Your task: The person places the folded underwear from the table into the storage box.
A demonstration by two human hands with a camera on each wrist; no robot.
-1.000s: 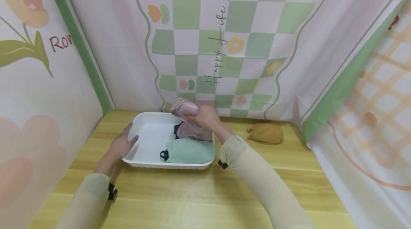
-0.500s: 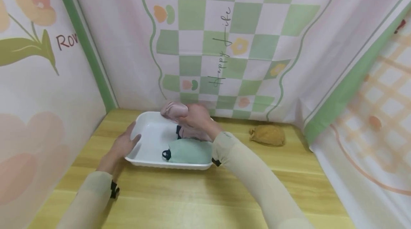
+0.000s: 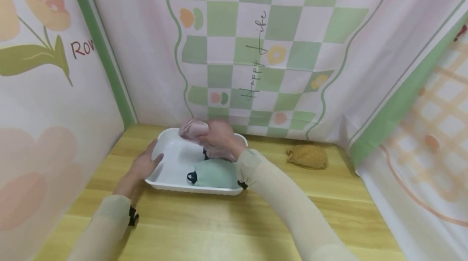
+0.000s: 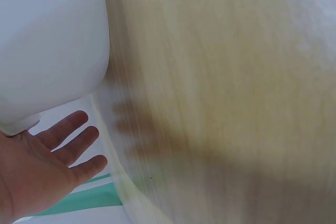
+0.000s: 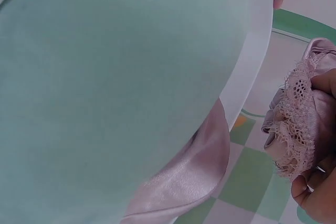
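My right hand [image 3: 219, 135] grips a rolled pink satin garment [image 3: 193, 129] over the back of a white tray [image 3: 172, 159]. Lace trim [image 5: 299, 129] shows along its edge in the right wrist view. More pink satin cloth [image 5: 194, 166] lies in the tray below that hand, with a dark part partly hidden. In front of it is a smooth mint-green bundle [image 3: 215, 173] with a black loop [image 3: 191, 177] at its left end. At the tray's left side rests my left hand [image 3: 142, 165], thumb over the rim, its fingers [image 4: 79, 145] straight and spread outside.
A mustard-yellow cloth bundle [image 3: 308, 156] lies on the wooden table [image 3: 190, 220], right of the tray. Printed curtains [image 3: 252, 49] hang behind and at both sides of the table.
My right hand has moved left and slightly down with the pink garment, over the tray's back edge. The left hand keeps its place at the tray. The head view has shifted slightly.
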